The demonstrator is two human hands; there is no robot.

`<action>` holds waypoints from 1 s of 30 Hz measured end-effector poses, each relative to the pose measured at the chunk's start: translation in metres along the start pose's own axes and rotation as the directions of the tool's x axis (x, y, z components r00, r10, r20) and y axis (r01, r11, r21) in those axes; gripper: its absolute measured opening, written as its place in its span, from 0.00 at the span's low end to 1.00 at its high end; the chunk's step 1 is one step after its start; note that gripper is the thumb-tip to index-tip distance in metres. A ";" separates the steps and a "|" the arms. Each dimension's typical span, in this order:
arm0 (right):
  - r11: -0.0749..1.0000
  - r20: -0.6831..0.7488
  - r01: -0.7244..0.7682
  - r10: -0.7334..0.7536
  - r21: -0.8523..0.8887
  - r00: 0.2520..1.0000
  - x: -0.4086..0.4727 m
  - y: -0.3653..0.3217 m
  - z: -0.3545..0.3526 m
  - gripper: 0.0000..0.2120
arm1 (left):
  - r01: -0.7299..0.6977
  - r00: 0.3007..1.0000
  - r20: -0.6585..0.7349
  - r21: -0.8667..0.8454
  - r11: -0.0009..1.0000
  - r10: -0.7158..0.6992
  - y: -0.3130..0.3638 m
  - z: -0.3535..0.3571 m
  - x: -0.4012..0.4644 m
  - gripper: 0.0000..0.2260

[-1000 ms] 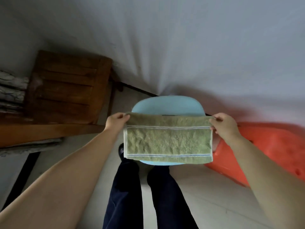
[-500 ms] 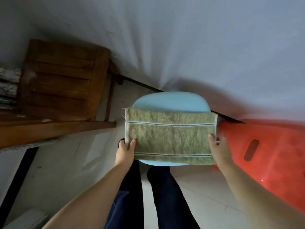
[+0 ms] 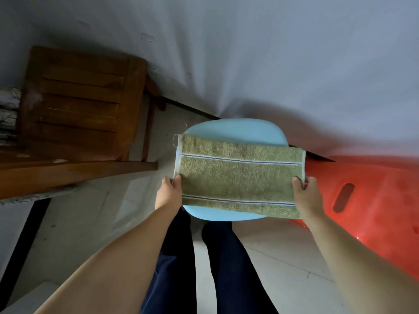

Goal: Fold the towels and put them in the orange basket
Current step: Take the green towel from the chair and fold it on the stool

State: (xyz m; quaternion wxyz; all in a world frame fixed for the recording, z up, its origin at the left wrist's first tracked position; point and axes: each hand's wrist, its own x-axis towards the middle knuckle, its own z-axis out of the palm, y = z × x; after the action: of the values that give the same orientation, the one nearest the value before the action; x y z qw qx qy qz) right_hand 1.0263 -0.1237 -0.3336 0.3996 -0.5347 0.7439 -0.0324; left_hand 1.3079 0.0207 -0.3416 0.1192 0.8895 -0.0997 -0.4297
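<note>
Two blue-white stripes cross the folded olive towel (image 3: pixel 238 175) — terry, slightly frayed.

I see an olive-green terry towel (image 3: pixel 238 177) crossed by two white-and-blue stripes, over a pale blue plastic stool (image 3: pixel 235 130); right of the stool, an orange plastic basket (image 3: pixel 374 200); left, a dark brown wooden chair (image 3: pixel 79 105).

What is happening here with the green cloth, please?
A person is folding a green towel on a light blue stool. The towel lies spread on the stool seat. The left hand pinches its left edge and the right hand pinches its right edge. An orange basket stands just to the right of the stool, and the towel is not yet in it. A wooden chair stands to the left.
</note>
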 end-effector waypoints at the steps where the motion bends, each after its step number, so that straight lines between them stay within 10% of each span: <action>1: 0.999 0.005 0.033 -0.033 -0.015 0.999 -0.002 -0.001 -0.002 0.09 | 0.006 1.000 0.020 -0.025 1.000 -0.005 -0.001 -0.003 0.000 0.14; 10: 0.895 0.068 0.430 -0.439 0.120 0.896 -0.060 -0.107 0.029 0.06 | 0.212 0.952 0.305 -0.566 0.797 -0.037 0.030 -0.040 0.013 0.20; 21: 0.824 0.485 0.562 -0.466 -0.064 0.739 -0.097 -0.164 0.163 0.10 | 0.244 0.916 0.400 -0.511 0.824 -0.023 0.027 -0.043 0.029 0.26; 27: 0.911 -0.019 0.413 -0.413 -0.007 0.911 -0.060 -0.124 0.110 0.10 | -0.063 0.963 0.249 -0.159 0.985 0.102 0.036 -0.033 0.016 0.24; 30: 0.983 0.064 0.161 -0.167 0.092 0.984 -0.045 -0.101 0.091 0.20 | -0.070 0.982 0.170 -0.074 0.995 0.081 0.039 -0.022 0.014 0.22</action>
State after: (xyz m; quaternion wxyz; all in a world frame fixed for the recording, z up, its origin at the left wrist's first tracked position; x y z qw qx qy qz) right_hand 1.1658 -0.0952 -0.3224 0.4445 -0.5772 0.6806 -0.0782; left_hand 1.3308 -0.0178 -0.3266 0.1562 0.8400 -0.1288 -0.5034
